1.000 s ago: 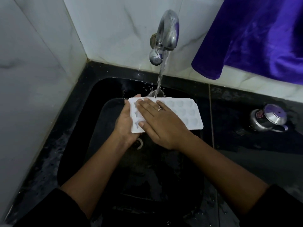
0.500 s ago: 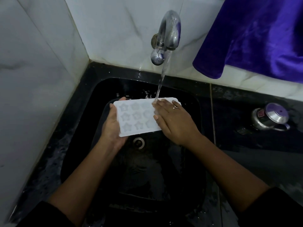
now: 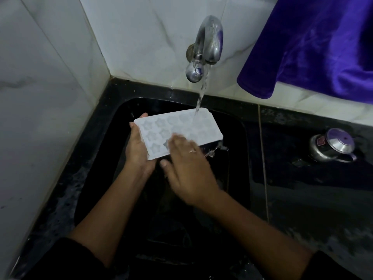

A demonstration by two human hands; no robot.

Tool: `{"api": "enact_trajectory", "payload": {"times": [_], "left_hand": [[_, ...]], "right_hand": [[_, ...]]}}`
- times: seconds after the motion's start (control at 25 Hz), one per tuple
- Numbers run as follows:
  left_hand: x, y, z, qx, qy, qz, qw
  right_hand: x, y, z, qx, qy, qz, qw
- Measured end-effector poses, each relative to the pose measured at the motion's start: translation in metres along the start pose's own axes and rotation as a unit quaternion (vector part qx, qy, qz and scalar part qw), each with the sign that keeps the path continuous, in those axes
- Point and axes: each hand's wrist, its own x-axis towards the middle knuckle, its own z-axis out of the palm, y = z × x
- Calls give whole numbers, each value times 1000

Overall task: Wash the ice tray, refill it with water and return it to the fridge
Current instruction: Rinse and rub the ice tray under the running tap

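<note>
A white ice tray (image 3: 191, 126) with star-shaped cells is held over the black sink (image 3: 238, 142), under the running stream from the metal tap (image 3: 207, 43). My left hand (image 3: 138, 148) grips the tray's left end from beneath, thumb and fingertips over its edges. My right hand (image 3: 187, 170) lies flat with straight fingers on the tray's near side, blurred by motion, a ring on one finger. Water falls onto the tray's far right part and spills off its right corner.
White marble-look tiles line the left and back walls. A purple cloth (image 3: 323, 43) hangs at the upper right. A steel lidded pot (image 3: 333, 147) stands on the dark wet counter right of the sink.
The tray's right end is uncovered and the stream now lands on it. My right hand slid back toward me and to the tray's near edge.
</note>
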Motion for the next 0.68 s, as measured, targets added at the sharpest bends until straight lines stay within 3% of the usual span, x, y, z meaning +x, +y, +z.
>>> {"api": "enact_trajectory", "payload": {"times": [0.16, 0.28, 0.4, 0.56, 0.6, 0.68], "left_hand": [[3, -1, 7, -6, 6, -1, 1000], [1, -3, 5, -5, 0, -3, 1000], [-2, -11, 10, 2, -2, -10, 1000], [-4, -13, 9, 2, 24, -17, 1000], [-4, -9, 6, -1, 29, -16, 999], [-4, -3, -1, -5, 34, -20, 999]], "right_hand": [[-8, 13, -12, -20, -31, -97, 995], [-13, 54, -30, -38, -2, -25, 999], [-12, 38, -14, -26, 32, 74, 996], [-15, 18, -1, 7, 12, -62, 998], [-14, 33, -9, 2, 4, -67, 998], [-13, 64, -24, -20, -9, 13, 1000]]}}
